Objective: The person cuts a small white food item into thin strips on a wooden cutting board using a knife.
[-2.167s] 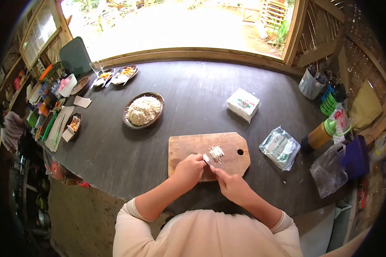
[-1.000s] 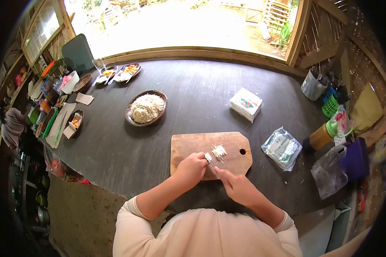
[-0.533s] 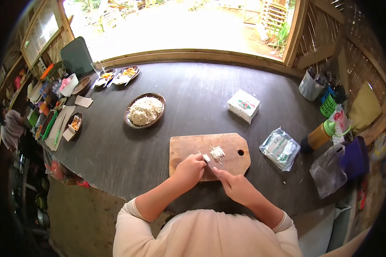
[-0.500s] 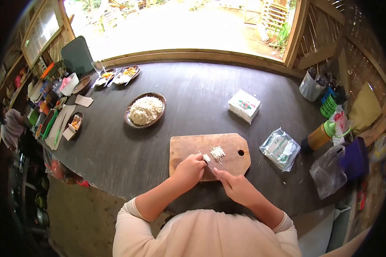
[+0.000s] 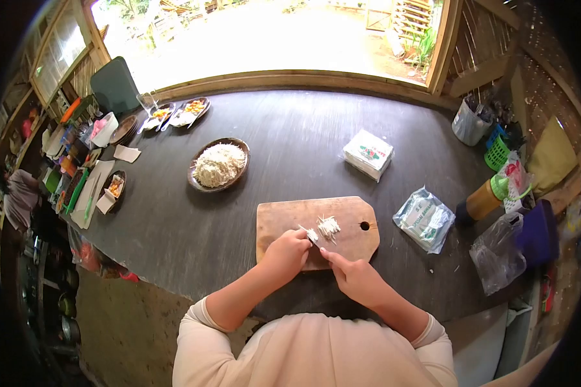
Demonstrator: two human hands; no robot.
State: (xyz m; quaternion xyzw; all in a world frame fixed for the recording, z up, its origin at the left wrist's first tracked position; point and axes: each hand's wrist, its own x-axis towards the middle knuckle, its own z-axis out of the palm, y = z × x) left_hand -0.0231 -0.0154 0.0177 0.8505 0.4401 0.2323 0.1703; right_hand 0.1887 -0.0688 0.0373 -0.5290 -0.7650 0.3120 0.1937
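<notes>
Fingers of the left hand (image 5: 289, 253) curl shut on a small white piece (image 5: 312, 235) pinned to the board (image 5: 281, 216), with cut strips (image 5: 329, 226) just past the fingertips. The piece looks light, soft and brittle (likely to snap or slide), so it is best held low, close to the cut end. The right hand (image 5: 356, 278) sits just beside it, fingers closed on something too small to tell, and well beyond the left hand a bowl (image 5: 197, 182) holds a heap of pale shreds (image 5: 219, 164).
</notes>
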